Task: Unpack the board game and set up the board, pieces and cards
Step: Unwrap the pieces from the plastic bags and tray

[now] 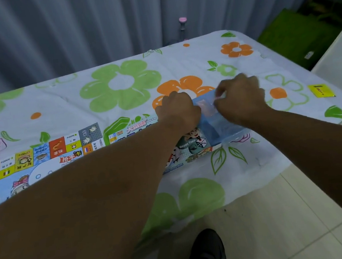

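The game board (38, 155) lies unfolded on the left of the table, partly hidden under my left forearm. To its right sits the open game box (192, 146) with a blue plastic tray (219, 125) inside. My left hand (177, 110) is curled over the tray's far left rim. My right hand (241, 95) pinches a small clear plastic packet (206, 105) above the tray; what the packet holds is blurred.
A floral cloth (121, 86) covers the table. A small yellow card (321, 90) lies near the right edge. Grey curtains hang behind, a green box (292, 33) stands at the back right, and my shoe (207, 248) is on the tiled floor.
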The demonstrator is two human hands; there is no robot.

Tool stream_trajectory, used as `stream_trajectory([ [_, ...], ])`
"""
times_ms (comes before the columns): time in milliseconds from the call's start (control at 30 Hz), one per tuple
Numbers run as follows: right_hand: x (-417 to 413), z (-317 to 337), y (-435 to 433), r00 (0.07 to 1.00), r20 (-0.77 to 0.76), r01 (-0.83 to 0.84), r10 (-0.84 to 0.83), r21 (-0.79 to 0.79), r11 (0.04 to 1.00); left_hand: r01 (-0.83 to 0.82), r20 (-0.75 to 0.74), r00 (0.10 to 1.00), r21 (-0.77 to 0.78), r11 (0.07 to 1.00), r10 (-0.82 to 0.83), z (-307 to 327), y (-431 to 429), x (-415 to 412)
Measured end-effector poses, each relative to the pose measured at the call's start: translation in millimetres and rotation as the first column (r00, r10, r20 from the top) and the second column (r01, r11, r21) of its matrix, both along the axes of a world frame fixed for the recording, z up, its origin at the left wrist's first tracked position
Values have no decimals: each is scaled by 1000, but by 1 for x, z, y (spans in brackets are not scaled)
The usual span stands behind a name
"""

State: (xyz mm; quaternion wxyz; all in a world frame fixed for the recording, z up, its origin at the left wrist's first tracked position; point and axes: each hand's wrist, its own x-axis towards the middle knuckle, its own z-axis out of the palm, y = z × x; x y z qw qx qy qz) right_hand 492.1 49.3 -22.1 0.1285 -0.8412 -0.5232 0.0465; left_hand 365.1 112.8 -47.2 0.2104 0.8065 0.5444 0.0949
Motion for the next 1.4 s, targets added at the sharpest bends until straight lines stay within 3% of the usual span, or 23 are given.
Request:
stream_trajectory([
  [100,18,-3,-4,945,-227,244,-235,15,970,-11,16,1000,-12,1000,11,1,0,-3],
  [200,19,-5,-8,835,-517,218,-190,-7,976,-14,14,1000,-12,1000,14,2,1,-3],
  [300,13,-2,-9,711,-692,168,-124,-4,986,-2,8,1000,-20,1000,2,3,-1,-2],
  [500,-2,-1,-10,630,-773,46,-81,-67,997,-15,31,999,-11,1000,15,9,-2,-4],
  [733,-8,-7,-15,654,-755,-90,46,-17,996,-11,48,999,2,1000,11,11,-1,-9],
  [1000,-8,-15,-18,542,-841,-138,5,-83,987,-17,15,1000,24,1000,16,6,-2,-8],
  [1200,-10,-9,-24,439,-898,-98,-19,-69,993,-34,57,998,39,999,32,17,2,-6],
  [1400,-16,19,-18,524,-850,41,58,93,995,-148,228,964,30,989,137,46,6,-8],
])
